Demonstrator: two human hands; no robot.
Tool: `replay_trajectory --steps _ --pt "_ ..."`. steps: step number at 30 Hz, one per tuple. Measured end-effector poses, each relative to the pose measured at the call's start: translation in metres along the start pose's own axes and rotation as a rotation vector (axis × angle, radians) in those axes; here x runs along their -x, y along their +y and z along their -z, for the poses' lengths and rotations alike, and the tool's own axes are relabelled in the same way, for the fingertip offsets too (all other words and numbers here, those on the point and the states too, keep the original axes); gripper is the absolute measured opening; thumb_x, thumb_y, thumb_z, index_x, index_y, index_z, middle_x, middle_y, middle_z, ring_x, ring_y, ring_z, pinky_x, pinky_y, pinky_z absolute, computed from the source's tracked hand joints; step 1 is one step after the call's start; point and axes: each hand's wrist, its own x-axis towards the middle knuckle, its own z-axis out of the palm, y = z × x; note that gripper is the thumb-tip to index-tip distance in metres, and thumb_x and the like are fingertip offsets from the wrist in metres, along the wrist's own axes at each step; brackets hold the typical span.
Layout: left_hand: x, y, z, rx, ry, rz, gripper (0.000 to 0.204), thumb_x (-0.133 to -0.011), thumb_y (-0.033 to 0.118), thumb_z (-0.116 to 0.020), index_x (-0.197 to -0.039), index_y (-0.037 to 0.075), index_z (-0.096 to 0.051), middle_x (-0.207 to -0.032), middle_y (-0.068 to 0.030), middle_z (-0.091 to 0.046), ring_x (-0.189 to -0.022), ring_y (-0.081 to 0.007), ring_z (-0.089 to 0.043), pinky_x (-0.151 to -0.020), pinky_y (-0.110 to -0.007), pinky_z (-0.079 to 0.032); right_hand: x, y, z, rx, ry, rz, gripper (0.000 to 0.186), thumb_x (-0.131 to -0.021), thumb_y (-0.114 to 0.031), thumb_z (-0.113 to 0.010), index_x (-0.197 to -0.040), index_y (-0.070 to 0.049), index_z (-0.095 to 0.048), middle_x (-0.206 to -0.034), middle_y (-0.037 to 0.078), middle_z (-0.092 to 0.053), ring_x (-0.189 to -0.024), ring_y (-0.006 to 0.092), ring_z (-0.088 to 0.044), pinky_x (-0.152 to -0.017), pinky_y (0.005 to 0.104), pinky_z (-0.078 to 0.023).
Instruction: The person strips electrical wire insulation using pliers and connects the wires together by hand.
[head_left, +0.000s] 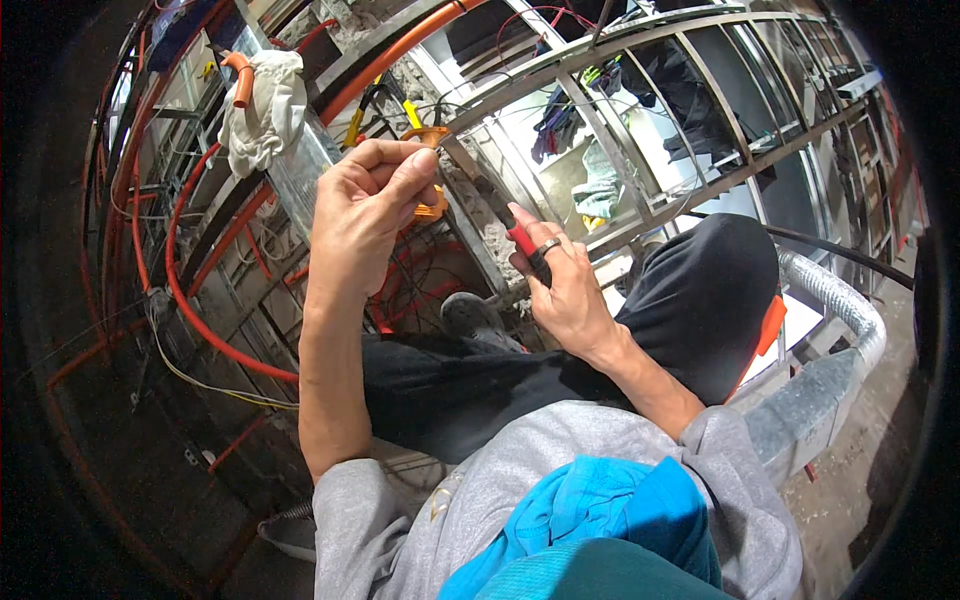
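Note:
My left hand (375, 195) is raised at the upper middle, thumb and fingers pressed together in a pinch. What lies between those fingertips is too small or hidden to make out. An orange plastic piece (430, 208) shows just behind the fingers, mostly covered by them; I cannot tell if they touch it. Lower and to the right, my right hand (572, 295) is closed around a hand tool with a red and black handle (524, 240). The tool's dark tip points up and left toward the metal frame, and most of its handle is hidden in the palm.
Metal stud framing (690, 185) spans the upper right, with clothes (665, 95) beyond it. Orange conduit (400, 45) and a red hose (185, 310) run at left. White cloth (265, 110) hangs on a metal post. A silvery flexible duct (840, 300) bends at right, beside my knee.

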Motion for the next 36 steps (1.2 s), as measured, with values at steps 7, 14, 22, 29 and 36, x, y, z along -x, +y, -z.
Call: replay_trajectory --steps 7,14,22,29,36 --pt "0.000 -0.003 -0.001 0.028 -0.004 0.036 0.028 -0.099 0.023 -0.075 -0.111 -0.001 -0.072 -0.082 -0.0004 -0.067 -0.065 -0.0023 -0.049 -0.057 -0.018 -0.034 0.000 0.004 -0.005 -0.029 0.046 0.021 0.064 -0.094 -0.007 -0.068 -0.153 -0.003 -0.045 -0.127 0.022 -0.061 -0.118 0.0405 -0.060 -0.102 0.0476 -0.044" --pt "0.001 -0.002 0.001 0.090 -0.034 0.002 0.032 -0.097 0.021 -0.078 -0.111 -0.007 -0.069 -0.083 -0.0032 -0.068 -0.066 -0.0025 -0.054 -0.057 -0.017 -0.039 -0.003 0.000 0.002 -0.161 0.004 0.040 0.059 -0.094 0.000 -0.067 -0.150 -0.001 -0.047 -0.128 0.025 -0.060 -0.119 0.0450 -0.059 -0.102 0.0474 -0.048" --pt "-0.002 -0.005 0.003 0.198 -0.107 -0.031 0.020 -0.102 0.014 -0.070 -0.113 -0.002 -0.069 -0.086 0.0002 -0.063 -0.071 -0.0044 -0.049 -0.061 -0.020 -0.035 -0.006 0.001 0.009 -0.300 0.028 0.061 0.055 -0.089 0.014 -0.060 -0.142 0.003 -0.055 -0.129 0.024 -0.064 -0.118 0.0347 -0.064 -0.099 0.0390 -0.052" --pt "-0.004 -0.006 0.001 0.296 -0.144 -0.097 0.022 -0.099 0.016 -0.074 -0.112 -0.002 -0.071 -0.083 -0.0022 -0.068 -0.066 -0.0038 -0.049 -0.059 -0.020 -0.036 -0.007 0.004 0.020 -0.371 -0.069 0.007 0.062 -0.083 0.022 -0.049 -0.141 0.002 -0.057 -0.124 0.017 -0.068 -0.109 0.0237 -0.068 -0.096 0.0333 -0.053" --pt "0.000 0.002 -0.001 0.031 -0.126 -0.125 0.022 -0.100 0.017 -0.073 -0.112 -0.002 -0.070 -0.089 -0.0018 -0.070 -0.078 -0.0073 -0.062 -0.073 -0.022 -0.047 -0.007 -0.003 0.033 -0.475 -0.052 -0.014 0.063 -0.084 0.021 -0.048 -0.143 0.001 -0.055 -0.116 0.013 -0.067 -0.108 0.0211 -0.066 -0.094 0.0317 -0.052"
